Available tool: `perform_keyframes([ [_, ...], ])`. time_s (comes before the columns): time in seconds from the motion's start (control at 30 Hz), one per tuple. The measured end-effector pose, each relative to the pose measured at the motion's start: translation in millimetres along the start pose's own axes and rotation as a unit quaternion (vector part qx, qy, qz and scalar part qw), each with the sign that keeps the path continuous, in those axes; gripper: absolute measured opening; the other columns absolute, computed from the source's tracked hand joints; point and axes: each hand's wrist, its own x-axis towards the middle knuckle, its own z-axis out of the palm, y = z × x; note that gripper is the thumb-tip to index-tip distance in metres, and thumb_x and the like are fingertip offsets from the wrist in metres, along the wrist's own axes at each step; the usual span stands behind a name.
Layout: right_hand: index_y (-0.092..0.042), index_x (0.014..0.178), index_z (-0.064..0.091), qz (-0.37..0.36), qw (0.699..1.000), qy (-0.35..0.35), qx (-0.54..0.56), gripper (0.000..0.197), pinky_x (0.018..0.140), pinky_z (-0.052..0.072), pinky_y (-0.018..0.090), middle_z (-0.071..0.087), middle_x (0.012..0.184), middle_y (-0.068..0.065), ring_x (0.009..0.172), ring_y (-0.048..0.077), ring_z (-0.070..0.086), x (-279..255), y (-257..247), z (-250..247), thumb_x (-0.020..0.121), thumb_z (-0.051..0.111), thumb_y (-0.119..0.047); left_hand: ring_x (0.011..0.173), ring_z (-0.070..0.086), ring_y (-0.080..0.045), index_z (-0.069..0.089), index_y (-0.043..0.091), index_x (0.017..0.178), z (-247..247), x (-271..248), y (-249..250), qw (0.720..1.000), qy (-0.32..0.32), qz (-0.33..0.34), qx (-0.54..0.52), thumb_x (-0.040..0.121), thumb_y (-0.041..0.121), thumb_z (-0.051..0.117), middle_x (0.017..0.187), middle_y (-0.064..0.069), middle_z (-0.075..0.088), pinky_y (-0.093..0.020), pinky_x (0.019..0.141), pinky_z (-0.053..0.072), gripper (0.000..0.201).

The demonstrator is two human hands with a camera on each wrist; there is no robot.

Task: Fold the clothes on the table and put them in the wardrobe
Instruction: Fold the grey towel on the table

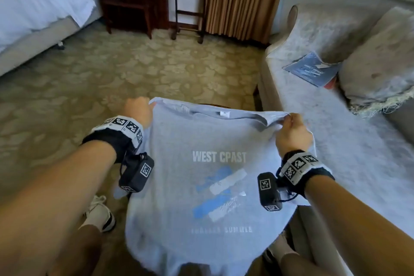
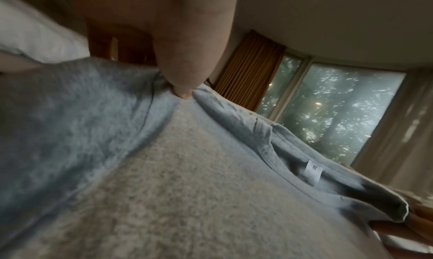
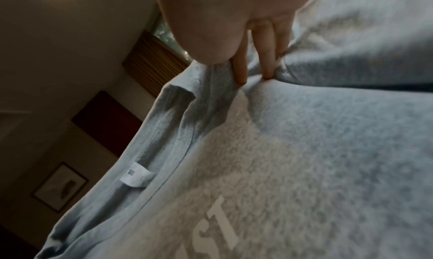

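A light blue-grey T-shirt (image 1: 201, 136) printed "WEST COAST" hangs in the air in front of me, print side toward me, collar up. My left hand (image 1: 140, 107) pinches its left shoulder (image 2: 164, 88). At the other shoulder (image 3: 246, 88), my right hand (image 1: 291, 127) pinches the cloth with thumb and fingers (image 3: 267, 63). The shirt (image 2: 187, 170) is stretched between both hands, and its white neck label (image 3: 134, 176) shows inside the collar. The hem droops over my knees. A folded blue garment (image 1: 313, 69) lies on the sofa to the right.
A grey sofa (image 1: 336, 119) with a cushion (image 1: 380, 58) stands at the right. A white bed (image 1: 33, 6) is at the far left, a dark wooden nightstand (image 1: 125, 0) and brown curtains (image 1: 242, 0) at the back. Patterned carpet (image 1: 134, 63) lies between. A dark edge shows behind the shirt.
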Motion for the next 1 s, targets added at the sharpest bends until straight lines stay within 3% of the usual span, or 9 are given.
perform_keyframes([
  [0.17,-0.004,0.133,0.048,0.04,0.983,-0.151,-0.092,0.037,0.091,0.04,0.041,0.056,0.129,0.028,0.119,0.044,0.052,69,-2,76,0.106,0.03,-0.023,0.102,0.06,-0.042,0.064,-0.005,0.107,63,84,6,0.997,-0.066,-0.041,0.0,0.104,0.033,0.037,0.111,-0.027,0.064,-0.04,0.076,0.044,0.046],
  [0.33,-0.009,0.138,0.047,0.048,0.978,-0.166,-0.114,0.041,0.099,0.039,0.04,0.055,0.134,0.024,0.124,0.041,0.051,114,-10,127,0.107,0.028,-0.027,0.101,0.06,-0.042,0.064,-0.008,0.106,90,135,12,0.993,-0.079,-0.078,-0.025,0.103,0.029,0.041,0.112,-0.029,0.063,-0.041,0.074,0.044,0.043],
  [0.5,-0.039,0.155,-0.006,0.079,0.982,-0.166,-0.044,0.072,0.104,0.041,0.049,0.051,0.136,0.015,0.122,0.039,0.052,103,-15,148,0.098,0.039,-0.042,0.104,0.06,-0.041,0.052,0.001,0.126,112,139,-2,0.989,-0.055,-0.123,-0.058,0.099,0.028,0.05,0.113,-0.024,0.064,-0.043,0.082,0.051,0.038],
  [0.63,-0.035,0.156,0.002,0.013,0.983,-0.167,-0.08,0.071,0.12,0.013,0.052,0.021,0.161,0.003,0.147,0.028,0.022,77,-28,148,0.098,0.043,-0.04,0.105,0.06,-0.043,0.051,-0.002,0.131,113,130,-26,0.972,-0.102,-0.163,-0.137,0.097,0.05,0.044,0.121,-0.026,0.061,-0.046,0.086,0.05,0.062],
  [0.73,-0.033,0.157,0.008,-0.049,0.97,-0.217,-0.099,0.065,0.121,0.003,0.054,0.011,0.165,-0.002,0.151,0.021,0.01,56,-48,162,0.1,0.038,-0.043,0.079,0.061,-0.033,0.063,0.001,0.1,103,115,-43,0.957,-0.155,-0.155,-0.192,0.096,0.056,0.042,0.101,-0.023,0.067,-0.036,0.071,0.045,0.059],
  [0.8,-0.032,0.158,0.008,-0.105,0.936,-0.292,-0.164,0.062,0.121,-0.003,0.054,0.0,0.166,-0.004,0.152,0.016,-0.003,40,-64,176,0.102,0.028,-0.049,0.091,0.06,-0.03,0.061,0.009,0.112,98,102,-53,0.942,-0.205,-0.157,-0.212,0.093,0.059,0.047,0.107,-0.014,0.066,-0.033,0.08,0.044,0.056],
  [0.87,-0.033,0.158,0.007,-0.164,0.901,-0.351,-0.196,0.062,0.12,-0.007,0.054,-0.007,0.166,-0.005,0.152,0.016,-0.01,18,-82,192,0.102,0.023,-0.053,0.12,0.054,-0.033,0.048,0.011,0.139,98,90,-67,0.917,-0.256,-0.201,-0.231,0.079,0.073,0.055,0.136,-0.012,0.055,-0.037,0.1,0.042,0.087],
  [0.93,-0.036,0.157,0.004,-0.206,0.872,-0.395,-0.201,0.063,0.118,-0.01,0.055,-0.012,0.165,-0.005,0.151,0.017,-0.015,-7,-98,207,0.101,0.023,-0.057,0.116,0.059,-0.033,0.055,0.013,0.132,103,82,-83,0.878,-0.296,-0.236,-0.292,0.063,0.085,0.058,0.132,-0.013,0.059,-0.041,0.103,0.044,0.1],
  [1.0,-0.041,0.156,0.0,-0.221,0.852,-0.425,-0.211,0.066,0.116,-0.013,0.058,-0.018,0.164,-0.004,0.15,0.019,-0.02,-26,-108,222,0.098,0.023,-0.062,0.103,0.066,-0.032,0.064,0.013,0.118,107,79,-96,0.836,-0.339,-0.241,-0.358,0.071,0.078,0.057,0.112,-0.014,0.07,-0.042,0.098,0.049,0.08],
])
